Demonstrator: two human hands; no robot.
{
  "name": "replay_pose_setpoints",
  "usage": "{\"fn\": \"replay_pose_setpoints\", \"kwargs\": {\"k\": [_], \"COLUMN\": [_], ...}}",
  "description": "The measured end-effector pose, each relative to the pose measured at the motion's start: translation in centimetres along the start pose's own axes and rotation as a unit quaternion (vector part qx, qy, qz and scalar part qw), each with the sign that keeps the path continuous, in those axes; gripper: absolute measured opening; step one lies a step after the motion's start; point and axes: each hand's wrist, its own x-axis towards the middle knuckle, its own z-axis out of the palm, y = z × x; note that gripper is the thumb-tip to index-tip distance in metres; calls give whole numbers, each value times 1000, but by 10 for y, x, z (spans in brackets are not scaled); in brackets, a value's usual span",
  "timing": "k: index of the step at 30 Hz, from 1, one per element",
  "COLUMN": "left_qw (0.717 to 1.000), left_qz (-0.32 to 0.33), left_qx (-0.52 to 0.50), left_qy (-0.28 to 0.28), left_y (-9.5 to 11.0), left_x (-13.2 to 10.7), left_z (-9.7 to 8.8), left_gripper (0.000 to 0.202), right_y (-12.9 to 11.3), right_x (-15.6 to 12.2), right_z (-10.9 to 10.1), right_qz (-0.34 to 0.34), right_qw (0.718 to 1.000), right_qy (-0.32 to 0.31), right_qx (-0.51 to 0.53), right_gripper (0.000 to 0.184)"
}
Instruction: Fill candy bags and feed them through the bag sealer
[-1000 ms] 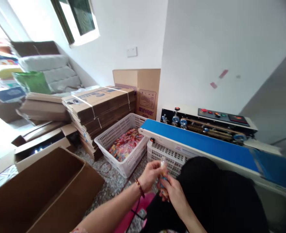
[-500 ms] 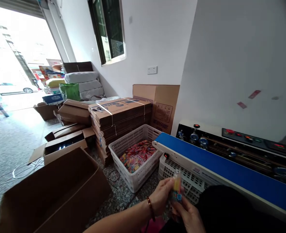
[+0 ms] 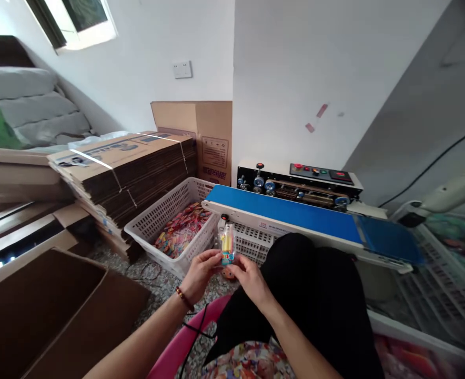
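Fingers of the left hand (image 3: 200,273) pinch one lower side of a clear packet (image 3: 227,248) with colourful contents, and those of the right hand (image 3: 253,281) grip the other, probably keeping it upright and steady. Farther right, the blue belt (image 3: 283,209) runs beyond the knees, seemingly placed within easy reach.

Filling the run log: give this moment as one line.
left hand: holds packet | right hand: holds packet | packet: clear, yellow inside | basket: colorful pieces inside | belt: blue, beyond right hand
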Motion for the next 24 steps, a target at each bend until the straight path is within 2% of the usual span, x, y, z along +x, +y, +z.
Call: {"fn": "replay_pose_setpoints", "kwargs": {"k": [7, 11, 14, 20, 22, 24], "left_qw": [1000, 1000, 998, 987, 978, 967], "left_qz": [-7, -6, 1, 29, 47, 77], "left_qx": [-21, -7, -4, -34, -44, -48], "left_qy": [-5, 29, 61, 155, 197, 236], "left_y": [2, -1, 1, 13, 26, 48], "left_x": [0, 5, 9, 22, 30, 41], "left_z": [0, -11, -24, -61, -82, -108], "left_gripper": [41, 36, 36, 33, 30, 28], "right_y": [7, 8, 10, 25, 27, 27], "right_x": [14, 26, 31, 28, 23, 16], "right_z": [-2, 8, 13, 6, 0, -12], "right_qz": [35, 45, 90, 169, 170, 166], "right_qw": [997, 995, 990, 981, 982, 983], "right_qy": [19, 3, -11, -29, -33, -36], "right_qx": [72, 94, 108, 85, 79, 64], "right_gripper": [16, 16, 20, 29, 34, 39]}}
